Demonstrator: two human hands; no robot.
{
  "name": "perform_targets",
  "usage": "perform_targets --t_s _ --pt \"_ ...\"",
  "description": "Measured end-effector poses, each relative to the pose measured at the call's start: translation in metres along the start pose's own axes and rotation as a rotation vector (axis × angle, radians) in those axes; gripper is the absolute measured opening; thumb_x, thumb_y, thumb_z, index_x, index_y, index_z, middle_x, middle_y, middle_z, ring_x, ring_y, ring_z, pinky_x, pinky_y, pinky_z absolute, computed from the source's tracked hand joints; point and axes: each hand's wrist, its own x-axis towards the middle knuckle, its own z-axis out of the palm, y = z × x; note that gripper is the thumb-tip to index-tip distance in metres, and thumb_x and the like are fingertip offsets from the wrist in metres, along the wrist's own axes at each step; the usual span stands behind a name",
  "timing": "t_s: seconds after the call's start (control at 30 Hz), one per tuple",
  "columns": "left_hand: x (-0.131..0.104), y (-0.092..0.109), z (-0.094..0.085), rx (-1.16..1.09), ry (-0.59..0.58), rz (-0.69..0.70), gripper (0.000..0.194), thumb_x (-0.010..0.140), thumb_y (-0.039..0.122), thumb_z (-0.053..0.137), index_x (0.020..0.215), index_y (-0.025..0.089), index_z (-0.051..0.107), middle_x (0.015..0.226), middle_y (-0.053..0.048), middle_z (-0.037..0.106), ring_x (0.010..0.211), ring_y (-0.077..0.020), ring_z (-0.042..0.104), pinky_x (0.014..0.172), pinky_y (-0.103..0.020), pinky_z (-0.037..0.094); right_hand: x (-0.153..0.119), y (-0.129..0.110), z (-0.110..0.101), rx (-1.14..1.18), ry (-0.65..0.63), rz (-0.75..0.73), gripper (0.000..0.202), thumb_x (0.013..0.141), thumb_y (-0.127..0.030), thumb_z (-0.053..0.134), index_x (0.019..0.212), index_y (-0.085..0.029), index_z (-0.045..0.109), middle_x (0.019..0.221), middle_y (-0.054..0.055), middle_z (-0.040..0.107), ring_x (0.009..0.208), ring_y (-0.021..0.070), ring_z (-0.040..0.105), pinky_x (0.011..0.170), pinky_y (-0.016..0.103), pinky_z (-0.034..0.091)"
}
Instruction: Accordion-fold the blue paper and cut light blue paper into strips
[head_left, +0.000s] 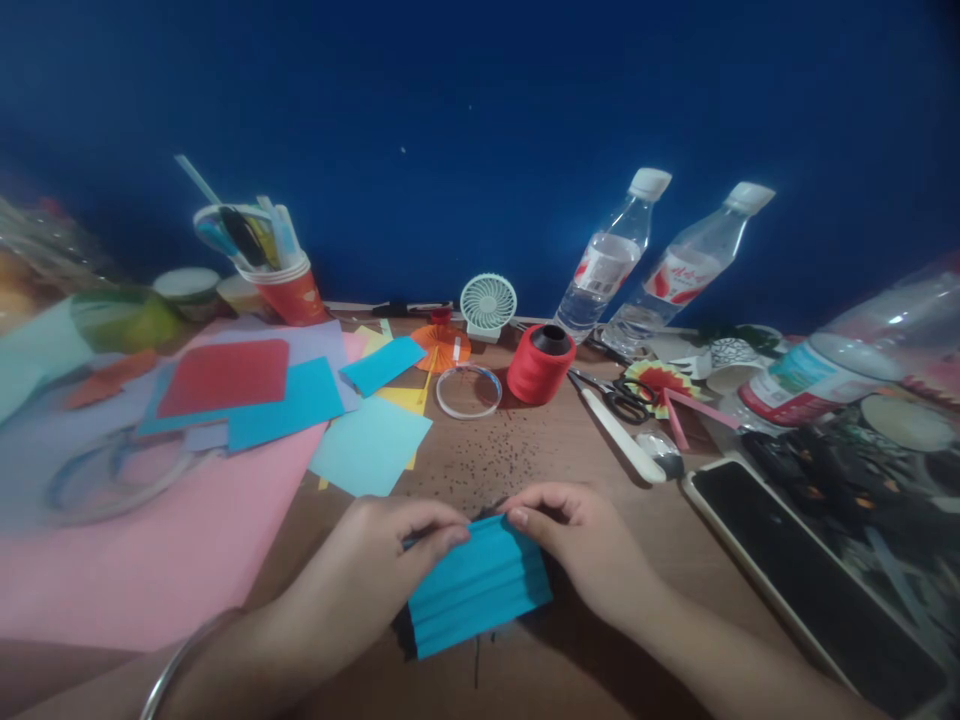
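Observation:
A blue sheet of paper with several parallel creases is held between my hands, above the front of the table. My left hand pinches its upper left edge between thumb and fingers. At the upper right edge, my right hand grips the same sheet with thumb and fingertips. The lower part of the sheet hangs towards me, showing pleat-like ridges. Just beyond the hands, small dark specks are scattered over the brown table.
Coloured paper spreads at the left. Behind stand a red thread spool, a small fan, a red cup and water bottles. Scissors, a white-handled cutter and a phone lie right.

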Motion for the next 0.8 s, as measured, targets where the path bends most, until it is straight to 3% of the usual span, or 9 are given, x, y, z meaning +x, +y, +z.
perform_targets --t_s 0.17,0.3,0.37,0.43,0.53,0.67,0.8 --pt "0.000 0.002 -0.002 0.043 -0.011 -0.013 0.024 0.085 0.038 0.049 0.078 0.027 0.069 0.077 0.009 0.070 0.072 -0.0138 0.061 0.061 -0.021 0.042 0.000 -0.001 -0.004 0.017 -0.041 -0.004 0.009 0.074 -0.026 0.064 0.073 -0.023 0.072 0.075 0.000 0.073 0.073 0.0174 0.064 0.067 0.027 0.046" --pt "0.000 0.002 -0.002 0.014 0.002 -0.029 0.023 0.084 0.037 0.049 0.076 0.026 0.069 0.075 0.008 0.070 0.071 -0.0141 0.061 0.061 -0.021 0.042 0.000 -0.003 -0.005 0.053 -0.041 -0.042 0.015 0.081 -0.029 0.058 0.082 -0.023 0.071 0.084 0.001 0.072 0.080 0.0178 0.063 0.071 0.028 0.046" --pt "0.001 0.002 -0.001 -0.013 -0.012 -0.015 0.022 0.084 0.035 0.050 0.076 0.026 0.069 0.075 0.007 0.070 0.071 -0.0139 0.061 0.061 -0.021 0.042 0.000 -0.004 -0.002 0.021 -0.050 -0.077 0.013 0.076 -0.028 0.064 0.086 -0.022 0.070 0.085 0.002 0.071 0.080 0.0180 0.063 0.069 0.028 0.045" --pt "0.002 0.002 0.001 -0.034 -0.032 0.017 0.021 0.083 0.034 0.051 0.077 0.026 0.069 0.075 0.007 0.070 0.069 -0.0132 0.060 0.061 -0.020 0.042 0.000 -0.006 0.002 -0.060 -0.077 -0.123 0.010 0.070 -0.022 0.068 0.080 -0.021 0.070 0.079 0.001 0.069 0.075 0.0173 0.062 0.065 0.026 0.044" --pt "0.002 0.002 0.002 -0.045 -0.027 0.050 0.016 0.081 0.033 0.055 0.081 0.026 0.069 0.074 0.007 0.069 0.069 -0.0128 0.059 0.061 -0.020 0.041 -0.001 -0.009 0.007 -0.147 -0.051 -0.162 0.007 0.072 -0.017 0.063 0.067 -0.020 0.068 0.068 -0.001 0.067 0.067 0.0145 0.059 0.061 0.024 0.041" --pt "0.001 -0.001 0.004 -0.065 0.011 0.048 0.015 0.080 0.034 0.056 0.082 0.026 0.069 0.075 0.006 0.068 0.068 -0.0132 0.058 0.059 -0.021 0.041 -0.002 -0.007 0.007 -0.167 0.038 -0.121 0.010 0.071 -0.014 0.058 0.066 -0.020 0.065 0.062 -0.004 0.063 0.059 0.0118 0.054 0.052 0.022 0.037" --pt "0.000 -0.004 0.006 -0.076 0.014 0.042 0.018 0.081 0.035 0.054 0.078 0.025 0.069 0.071 0.005 0.066 0.064 -0.0129 0.055 0.056 -0.021 0.040 -0.001 -0.005 0.005 -0.133 0.002 -0.107 0.011 0.072 -0.013 0.054 0.066 -0.019 0.061 0.064 -0.004 0.061 0.061 0.0115 0.053 0.054 0.022 0.037"
